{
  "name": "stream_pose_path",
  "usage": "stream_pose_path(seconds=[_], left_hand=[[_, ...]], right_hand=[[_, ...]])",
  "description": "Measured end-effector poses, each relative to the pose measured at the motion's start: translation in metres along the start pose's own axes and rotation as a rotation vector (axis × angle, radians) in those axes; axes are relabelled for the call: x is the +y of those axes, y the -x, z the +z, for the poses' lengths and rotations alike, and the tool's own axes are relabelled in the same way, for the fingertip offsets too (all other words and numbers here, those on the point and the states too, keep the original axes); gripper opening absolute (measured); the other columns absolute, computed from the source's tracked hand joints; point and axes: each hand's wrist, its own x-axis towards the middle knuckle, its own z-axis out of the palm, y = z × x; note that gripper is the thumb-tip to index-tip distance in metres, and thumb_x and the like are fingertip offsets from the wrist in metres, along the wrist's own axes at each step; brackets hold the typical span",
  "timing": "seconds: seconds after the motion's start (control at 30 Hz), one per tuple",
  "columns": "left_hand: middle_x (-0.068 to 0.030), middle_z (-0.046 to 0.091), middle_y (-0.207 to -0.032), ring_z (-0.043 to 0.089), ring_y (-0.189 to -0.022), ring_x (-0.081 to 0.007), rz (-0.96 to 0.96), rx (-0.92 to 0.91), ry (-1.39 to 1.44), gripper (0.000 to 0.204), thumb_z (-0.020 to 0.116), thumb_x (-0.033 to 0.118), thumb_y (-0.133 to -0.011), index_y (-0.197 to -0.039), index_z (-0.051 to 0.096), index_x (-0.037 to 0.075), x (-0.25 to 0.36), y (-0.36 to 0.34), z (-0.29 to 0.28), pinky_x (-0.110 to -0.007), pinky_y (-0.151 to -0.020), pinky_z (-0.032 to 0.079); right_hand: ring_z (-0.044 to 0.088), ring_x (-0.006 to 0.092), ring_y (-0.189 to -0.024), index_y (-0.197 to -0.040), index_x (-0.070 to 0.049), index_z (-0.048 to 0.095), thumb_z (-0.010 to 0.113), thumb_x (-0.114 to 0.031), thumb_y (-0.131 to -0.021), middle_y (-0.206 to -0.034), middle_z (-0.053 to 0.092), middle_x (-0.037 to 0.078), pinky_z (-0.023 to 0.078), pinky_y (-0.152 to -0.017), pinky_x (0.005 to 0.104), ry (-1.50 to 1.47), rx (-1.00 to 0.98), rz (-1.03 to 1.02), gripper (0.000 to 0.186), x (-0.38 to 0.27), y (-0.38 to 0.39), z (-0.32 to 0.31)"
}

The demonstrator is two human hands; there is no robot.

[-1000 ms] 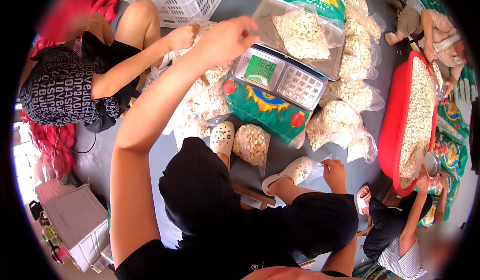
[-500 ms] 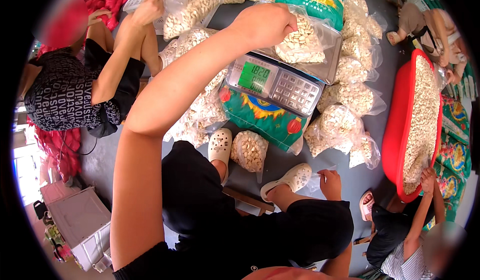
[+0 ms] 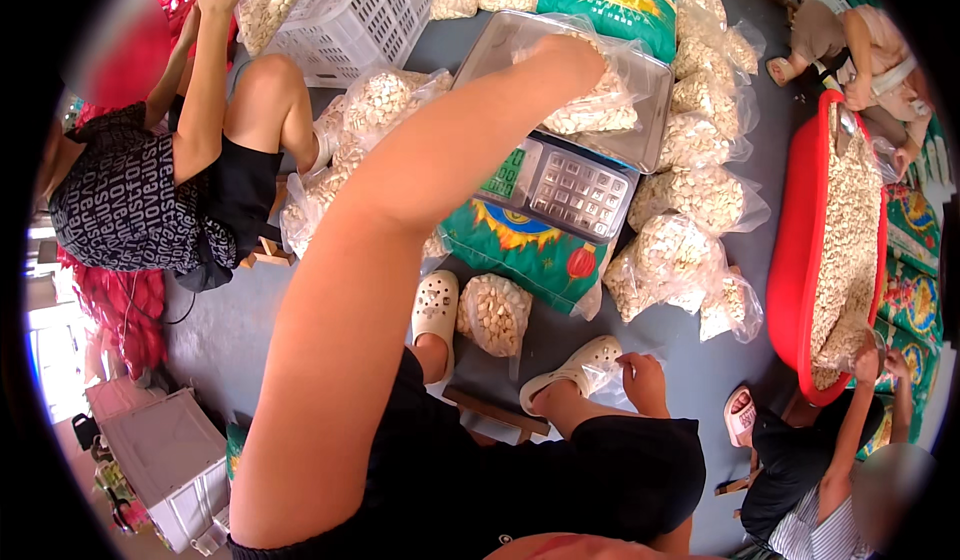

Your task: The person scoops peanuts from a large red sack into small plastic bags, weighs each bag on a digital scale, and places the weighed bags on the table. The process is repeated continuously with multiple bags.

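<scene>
My left hand (image 3: 572, 63) reaches across to a clear bag of pale, flat pieces (image 3: 594, 112) on the steel pan (image 3: 484, 46) of the scale, fingers curled over the bag's top and mostly hidden. My forearm covers part of the scale's display, beside its keypad (image 3: 578, 192). The scale sits by a green printed sack (image 3: 530, 260). Low on the right, my right hand (image 3: 640, 380) pinches a thin, empty-looking plastic bag (image 3: 607, 375) near my shoe. Another filled bag (image 3: 493, 312) stands between my feet.
Filled bags (image 3: 690, 195) flank the scale. A red tub (image 3: 790, 230) of pale pieces stands right, with two co-workers beside it. On the left, a co-worker (image 3: 120, 190) lifts a bag (image 3: 265, 10) near a white crate (image 3: 350, 25). A grey bin (image 3: 160, 440) stands lower left.
My left hand has moved rightward onto the bag on the scale. The left co-worker has lifted a filled bag and moved it leftward. My right hand stays low with the plastic bag.
</scene>
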Motion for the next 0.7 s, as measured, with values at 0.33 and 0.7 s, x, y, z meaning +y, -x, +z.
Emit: stream_pose_path(seconds=[0.33,0.7], left_hand=[[-0.0118,0.066,-0.099,0.064,-0.092,-0.0269,-0.116,0.332,0.158,0.02,0.056,0.008,-0.08,-0.096,0.069,0.007,-0.011,-0.012,-0.007,-0.038,-0.077,0.051],[-0.0101,0.068,-0.087,0.066,-0.083,-0.0224,0.278,0.321,0.429,0.017,0.061,0.011,-0.079,-0.094,0.069,0.009,-0.024,0.157,-0.056,-0.034,-0.074,0.051]], right_hand=[[0.057,0.0299,-0.073,-0.084,-0.011,0.066,0.056,-0.005,-0.079,-0.072,0.062,0.009,0.045,-0.066,0.0401,-0.004,0.008,0.058,0.013,0.007,0.015,0.001],[0.057,0.0291,-0.072,-0.083,-0.01,0.066,0.057,-0.005,-0.08,-0.075,0.064,0.008,0.045,-0.065,0.0395,-0.026,0.125,-0.023,0.01,0.009,0.027,-0.001]])
